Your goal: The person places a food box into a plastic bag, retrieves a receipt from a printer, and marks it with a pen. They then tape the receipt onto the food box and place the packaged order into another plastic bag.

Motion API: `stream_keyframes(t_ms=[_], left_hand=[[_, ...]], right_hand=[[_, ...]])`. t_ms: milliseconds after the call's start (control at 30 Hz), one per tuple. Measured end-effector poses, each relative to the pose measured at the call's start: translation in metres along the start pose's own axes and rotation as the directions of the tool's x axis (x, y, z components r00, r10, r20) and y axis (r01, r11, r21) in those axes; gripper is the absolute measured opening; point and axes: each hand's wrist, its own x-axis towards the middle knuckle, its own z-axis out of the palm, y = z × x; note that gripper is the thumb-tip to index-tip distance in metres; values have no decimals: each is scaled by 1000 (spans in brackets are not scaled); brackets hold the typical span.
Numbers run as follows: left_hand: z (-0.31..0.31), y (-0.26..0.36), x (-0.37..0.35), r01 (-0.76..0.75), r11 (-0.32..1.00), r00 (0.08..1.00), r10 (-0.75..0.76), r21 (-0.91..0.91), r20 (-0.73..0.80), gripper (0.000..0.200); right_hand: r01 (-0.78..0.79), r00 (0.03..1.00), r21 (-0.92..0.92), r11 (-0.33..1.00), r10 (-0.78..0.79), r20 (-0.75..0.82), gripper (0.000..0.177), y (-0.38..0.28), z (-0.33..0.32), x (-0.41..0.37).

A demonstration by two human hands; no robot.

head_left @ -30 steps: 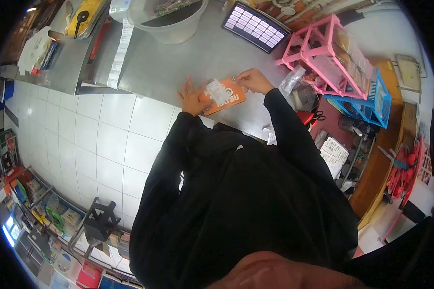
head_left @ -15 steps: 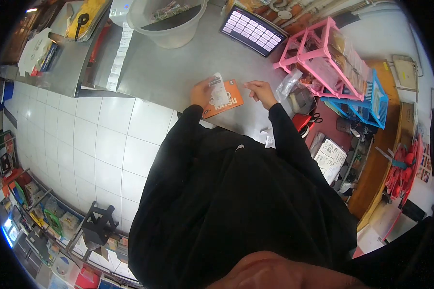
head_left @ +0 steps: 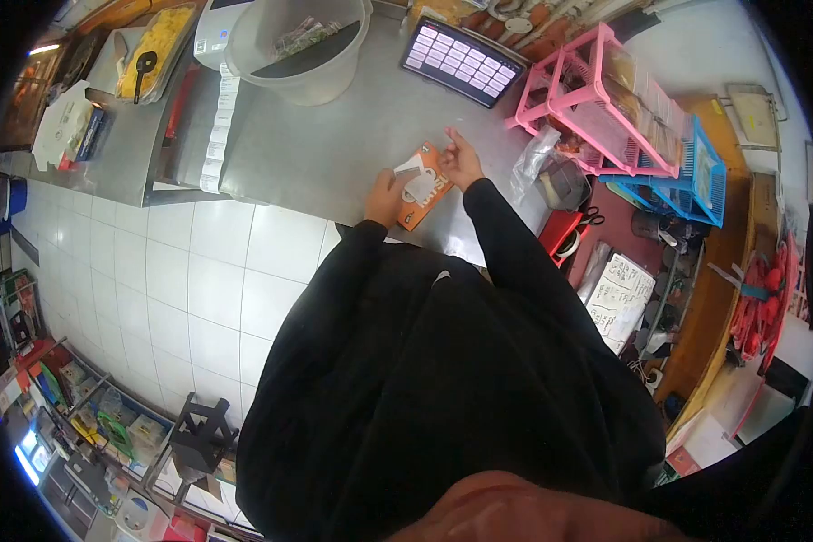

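Orange and flat, a thin rectangular packet [head_left: 429, 192] with white lettering lies tilted on the dull, brushed steel counter [head_left: 334, 135], close to its front edge. A small white paper slip [head_left: 409, 168], creased and slightly curled, rests on the packet's upper end and overhangs its corner. The left hand [head_left: 386, 197] is curled around the packet's near left edge, thumb on top, gripping it. The right hand [head_left: 461, 163] is open at the packet's far right edge, fingers straight and spread, one pointing away across the counter; it touches the packet without clasping it. Both arms wear matte black sleeves. Further back stand a round translucent plastic tub [head_left: 303, 54] and a dark tablet [head_left: 461, 61] with a grid of lit keys. To the right sit a slatted pink rack [head_left: 605, 99] and a crinkled clear plastic bag [head_left: 533, 155]. A long white receipt strip [head_left: 219, 117] trails down the counter's left side, above glossy white square tiles [head_left: 199, 271].
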Motion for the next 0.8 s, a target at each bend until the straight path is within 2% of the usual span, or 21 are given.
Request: stream_keyframes(t_ms=[33,133,200,333,433,533,633,733,800], left_hand=[[-1,3,-1,40,999,998,-38,-34,52,31],[11,-3,0,109,994,994,-109,5,-17,30],[10,-9,4,151,983,974,-166,-104,-157,29],[10,-8,10,132,957,918,-216,-257,-331,29],[11,-18,5,190,959,896,-257,-211,-361,30],[14,-27,5,249,935,857,-334,-253,-392,31],[15,-28,5,266,933,842,-348,-244,-413,35],[11,-38,7,274,890,878,-386,-365,-282,30],[12,-42,12,218,932,936,-284,-289,-209,24]], right_hand=[[-10,999,-32,999,11,43,28,4,-5,9],[-4,991,-130,991,22,132,28,15,-4,15],[46,991,-191,980,-20,134,28,22,-1,7],[95,992,-194,976,-78,96,27,26,4,4],[80,991,-157,984,-61,121,24,28,1,7],[99,988,-114,988,-84,131,22,36,4,3],[126,989,-116,985,-115,95,21,40,9,3],[143,987,-127,981,-132,90,21,39,8,2],[158,985,-139,978,-147,85,22,42,9,3]])
